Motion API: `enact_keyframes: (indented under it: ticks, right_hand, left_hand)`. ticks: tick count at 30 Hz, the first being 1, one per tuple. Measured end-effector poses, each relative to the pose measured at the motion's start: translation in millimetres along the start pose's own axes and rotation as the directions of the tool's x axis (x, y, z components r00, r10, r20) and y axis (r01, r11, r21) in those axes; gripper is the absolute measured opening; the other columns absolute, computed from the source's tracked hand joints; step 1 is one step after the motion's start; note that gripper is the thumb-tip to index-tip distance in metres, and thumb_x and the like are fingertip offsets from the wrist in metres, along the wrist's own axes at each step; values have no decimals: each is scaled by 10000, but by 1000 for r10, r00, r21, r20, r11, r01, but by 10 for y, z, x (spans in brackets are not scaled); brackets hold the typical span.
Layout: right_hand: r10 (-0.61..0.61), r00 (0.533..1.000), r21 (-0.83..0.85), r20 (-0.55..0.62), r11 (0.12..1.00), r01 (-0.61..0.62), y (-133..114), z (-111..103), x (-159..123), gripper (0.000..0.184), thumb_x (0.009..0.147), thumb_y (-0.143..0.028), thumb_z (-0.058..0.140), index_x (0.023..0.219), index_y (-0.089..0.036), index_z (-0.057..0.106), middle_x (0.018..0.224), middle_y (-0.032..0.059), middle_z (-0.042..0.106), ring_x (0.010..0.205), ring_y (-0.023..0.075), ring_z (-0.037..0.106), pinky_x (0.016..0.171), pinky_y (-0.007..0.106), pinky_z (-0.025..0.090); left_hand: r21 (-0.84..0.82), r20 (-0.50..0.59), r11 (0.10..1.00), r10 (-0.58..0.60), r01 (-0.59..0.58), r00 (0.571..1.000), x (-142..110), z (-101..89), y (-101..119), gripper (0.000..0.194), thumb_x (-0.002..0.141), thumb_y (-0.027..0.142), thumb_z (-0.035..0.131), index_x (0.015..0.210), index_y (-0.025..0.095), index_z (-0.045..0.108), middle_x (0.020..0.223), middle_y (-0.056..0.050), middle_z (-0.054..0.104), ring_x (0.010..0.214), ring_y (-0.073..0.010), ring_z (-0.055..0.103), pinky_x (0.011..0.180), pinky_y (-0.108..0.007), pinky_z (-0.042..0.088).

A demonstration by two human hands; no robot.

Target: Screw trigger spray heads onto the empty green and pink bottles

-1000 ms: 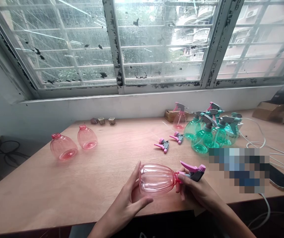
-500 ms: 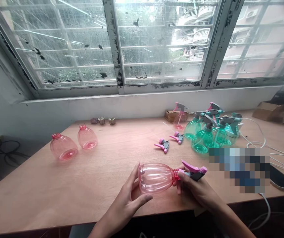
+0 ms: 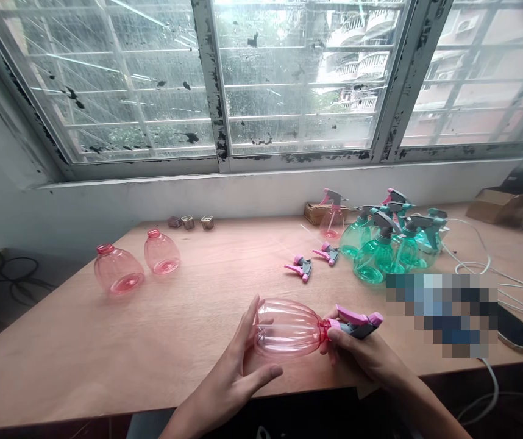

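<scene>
A ribbed, clear pink spray bottle (image 3: 286, 332) lies sideways in the air above the front of the table. Its base rests in my left hand (image 3: 238, 366), whose fingers curve behind it while the thumb stands off below. At the neck, my right hand (image 3: 353, 347) pinches the collar of a pink and grey trigger spray head (image 3: 357, 320) that sits at the bottle's mouth. A thin tube shows inside the bottle. Beyond my hands lie two loose spray heads, one nearer (image 3: 300, 268) and one farther (image 3: 326, 253).
Two pink bottles without heads, one leaning (image 3: 119, 271) and one farther back (image 3: 161, 253), are at left. Several green spray bottles (image 3: 373, 262) cluster at right. A pink spray bottle (image 3: 332, 222) stands by a small box. A phone (image 3: 522, 329) and white cable (image 3: 485, 262) lie farther right.
My right fingers have shifted around the collar, and the spray head's trigger has turned slightly. The bottle stays nearly in place between my hands.
</scene>
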State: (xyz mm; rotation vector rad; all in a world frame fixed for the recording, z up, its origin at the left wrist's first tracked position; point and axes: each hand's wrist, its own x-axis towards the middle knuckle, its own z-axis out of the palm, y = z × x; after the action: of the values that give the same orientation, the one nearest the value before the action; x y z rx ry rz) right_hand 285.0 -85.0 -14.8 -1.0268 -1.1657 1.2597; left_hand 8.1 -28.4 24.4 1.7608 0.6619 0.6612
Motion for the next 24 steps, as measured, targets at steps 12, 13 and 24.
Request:
enact_keyframes:
  ticks: [12, 13, 24]
  right_hand:
    - [-12, 1000, -7, -6, 1000, 12, -35, 12, 3, 327, 910, -492, 695, 850, -171, 713, 732, 40, 723, 642, 178, 613, 663, 306, 452]
    - [-23, 1000, -2, -7, 1000, 23, -39, 12, 6, 332, 915, -491, 688, 834, -169, 709, 730, 44, 723, 651, 179, 612, 670, 306, 456]
    - [35, 999, -62, 0, 997, -35, -46, 18, -22, 320, 863, -494, 743, 891, -176, 728, 702, 32, 710, 660, 197, 605, 675, 318, 446]
  left_hand:
    - [-98, -33, 994, -55, 51, 998, 69, -4, 32, 798, 956, 456, 664, 1594, 350, 195, 1687, -25, 211, 1545, -296, 191, 1274, -457, 198]
    - [-104, -35, 994, -43, 39, 998, 68, 3, 26, 807, 954, 442, 672, 1592, 367, 185, 1684, -22, 221, 1541, -297, 207, 1272, -464, 200]
    - [-113, -37, 991, -71, 66, 997, 21, -18, 37, 749, 960, 557, 605, 1582, 314, 265, 1625, -71, 345, 1513, -357, 257, 1231, -473, 318]
